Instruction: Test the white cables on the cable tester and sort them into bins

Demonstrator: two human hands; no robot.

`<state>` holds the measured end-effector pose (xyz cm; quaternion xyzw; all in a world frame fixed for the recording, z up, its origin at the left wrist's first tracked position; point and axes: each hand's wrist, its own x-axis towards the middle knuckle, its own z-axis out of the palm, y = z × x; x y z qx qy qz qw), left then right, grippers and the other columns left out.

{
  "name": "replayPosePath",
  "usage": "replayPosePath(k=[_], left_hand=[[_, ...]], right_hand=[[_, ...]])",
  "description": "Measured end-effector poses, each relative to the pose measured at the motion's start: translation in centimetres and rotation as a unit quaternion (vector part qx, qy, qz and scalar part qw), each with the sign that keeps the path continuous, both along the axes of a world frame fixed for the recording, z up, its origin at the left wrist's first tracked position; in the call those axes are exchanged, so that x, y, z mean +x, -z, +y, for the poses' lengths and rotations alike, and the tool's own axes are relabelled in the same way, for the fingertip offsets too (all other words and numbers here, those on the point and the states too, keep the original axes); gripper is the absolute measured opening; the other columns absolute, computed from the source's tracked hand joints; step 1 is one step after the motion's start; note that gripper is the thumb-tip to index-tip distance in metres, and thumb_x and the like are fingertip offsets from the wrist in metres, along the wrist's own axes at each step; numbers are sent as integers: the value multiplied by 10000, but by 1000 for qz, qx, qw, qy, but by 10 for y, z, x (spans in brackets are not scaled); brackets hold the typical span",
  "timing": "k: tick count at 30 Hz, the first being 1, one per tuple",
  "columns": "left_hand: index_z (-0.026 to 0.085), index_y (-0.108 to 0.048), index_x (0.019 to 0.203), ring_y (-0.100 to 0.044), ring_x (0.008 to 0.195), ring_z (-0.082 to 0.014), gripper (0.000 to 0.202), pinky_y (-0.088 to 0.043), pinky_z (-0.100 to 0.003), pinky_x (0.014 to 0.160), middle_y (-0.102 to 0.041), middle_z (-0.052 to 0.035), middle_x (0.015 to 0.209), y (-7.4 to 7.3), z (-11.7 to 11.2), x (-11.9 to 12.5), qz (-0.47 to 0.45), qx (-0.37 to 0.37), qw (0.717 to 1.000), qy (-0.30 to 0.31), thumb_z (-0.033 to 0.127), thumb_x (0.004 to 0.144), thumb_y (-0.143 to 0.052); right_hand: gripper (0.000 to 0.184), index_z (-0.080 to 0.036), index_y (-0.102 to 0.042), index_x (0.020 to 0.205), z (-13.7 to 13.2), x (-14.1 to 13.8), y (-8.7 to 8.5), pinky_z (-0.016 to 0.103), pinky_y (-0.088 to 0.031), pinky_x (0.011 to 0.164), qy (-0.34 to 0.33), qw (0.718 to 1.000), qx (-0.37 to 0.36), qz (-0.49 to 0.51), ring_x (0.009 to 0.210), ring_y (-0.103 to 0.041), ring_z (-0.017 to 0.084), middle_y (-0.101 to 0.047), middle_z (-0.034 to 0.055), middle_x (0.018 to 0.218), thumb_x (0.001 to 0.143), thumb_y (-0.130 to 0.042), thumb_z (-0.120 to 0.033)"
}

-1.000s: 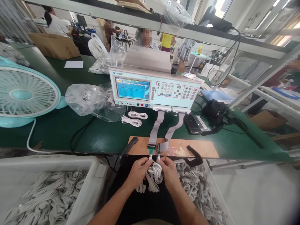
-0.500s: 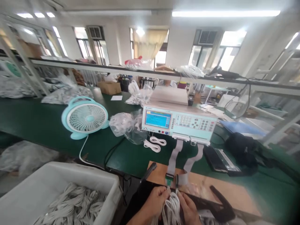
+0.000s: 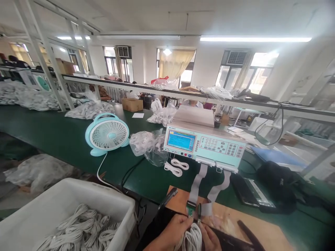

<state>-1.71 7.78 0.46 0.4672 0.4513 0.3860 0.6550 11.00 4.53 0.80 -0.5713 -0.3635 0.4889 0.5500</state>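
At the bottom of the view my left hand (image 3: pixel 178 227) is closed, its fingers pinching an end of a coiled white cable (image 3: pixel 193 237) against a small green circuit board (image 3: pixel 190 210). Opposite it, my right hand (image 3: pixel 210 237) is also closed on the cable's other end, at a second small board (image 3: pixel 199 210) seen edge-on. The coil hangs between both hands. Fingers cover the plugs, so how deep they sit cannot be made out. Two grey ribbon cables (image 3: pixel 198 183) run from the boards up to a bench tester (image 3: pixel 204 143) with a lit blue screen.
A white bin (image 3: pixel 104 190) full of bundled cables stands at lower left. On the green bench (image 3: pixel 146 181) are a turquoise fan (image 3: pixel 111 134), plastic bags (image 3: pixel 142 143), two coiled cables (image 3: pixel 173 170) and a black pouch (image 3: pixel 277 184). A brown board (image 3: pixel 180 198) lies under the ribbons.
The camera has tilted up and turned slightly left, so the scene sits lower and further right. Both hands keep their pinch at the boards.
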Motion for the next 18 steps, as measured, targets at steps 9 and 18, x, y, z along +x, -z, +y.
replayPosePath(k=[9, 18], left_hand=[[149, -538, 562, -370, 313, -81, 432, -232, -201, 315, -458, 42, 405, -2, -28, 4, 22, -96, 995, 7, 560, 691, -562], [143, -596, 771, -475, 378, -69, 367, -307, -150, 297, -558, 31, 558, 7, -58, -2, -62, -234, 970, 16, 493, 677, -658]], right_hand=[[395, -178, -487, 578, -29, -11, -9, 215, -303, 464, -45, 996, -13, 75, 477, -352, 100, -434, -49, 508, 675, -671, -513], [360, -185, -541, 587, -91, 126, 24, 270, -353, 525, 28, 972, -147, -184, 517, -432, 150, -487, -12, 538, 661, -648, -521]])
